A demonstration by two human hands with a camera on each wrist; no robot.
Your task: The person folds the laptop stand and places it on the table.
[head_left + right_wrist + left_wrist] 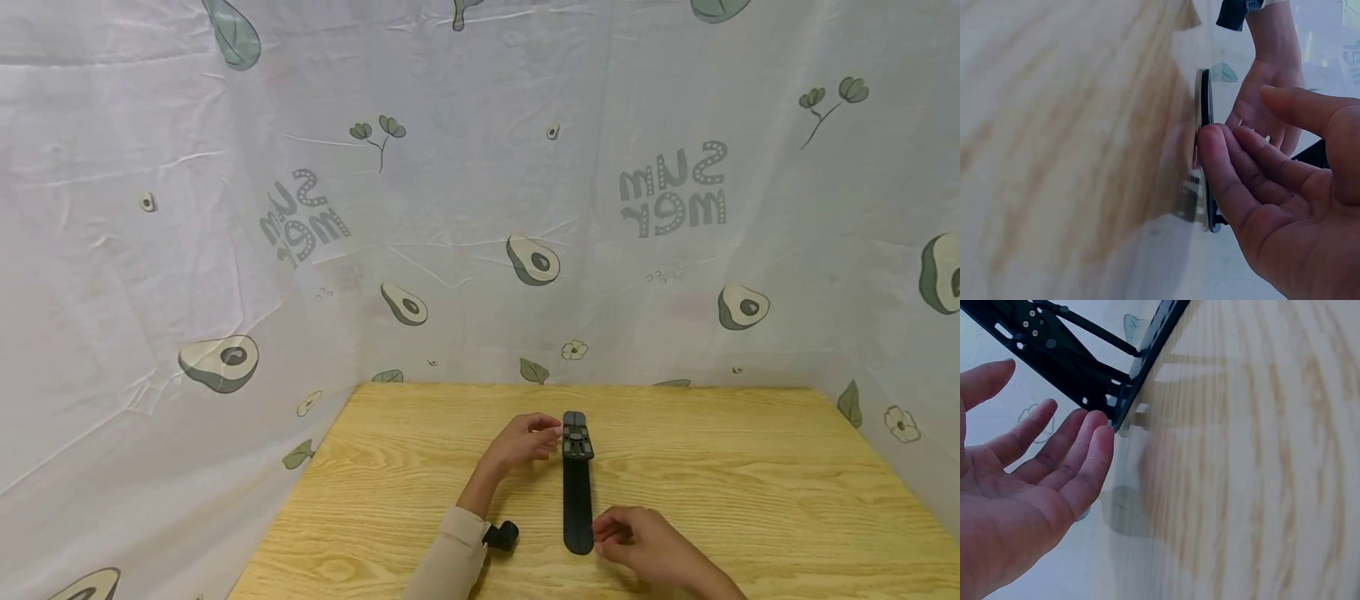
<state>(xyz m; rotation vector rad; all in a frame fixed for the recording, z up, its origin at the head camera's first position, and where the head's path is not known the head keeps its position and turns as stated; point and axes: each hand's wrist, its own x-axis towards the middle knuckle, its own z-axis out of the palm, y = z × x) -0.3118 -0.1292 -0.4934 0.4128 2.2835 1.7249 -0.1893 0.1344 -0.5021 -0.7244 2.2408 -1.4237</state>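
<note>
A black folding stand (577,508) lies lengthwise on the table, its long rounded base pointing toward me. Its hinged metal part (1066,362) rises at an angle from the base, braced by a thin strut in the left wrist view. My left hand (520,443) is at the left of the stand's far end, fingers loosely extended and fingertips right at the hinge corner. To the right of the base's near end is my right hand (643,543), fingers gently bent with the thumb apart. In the right wrist view its fingertips overlap the thin base edge (1205,94). Neither hand grips anything.
The wooden table (705,467) reaches back to a pale hanging cloth (465,192) printed with avocados and leaves. A small black wrist camera (502,536) on the left sleeve sits low over the table.
</note>
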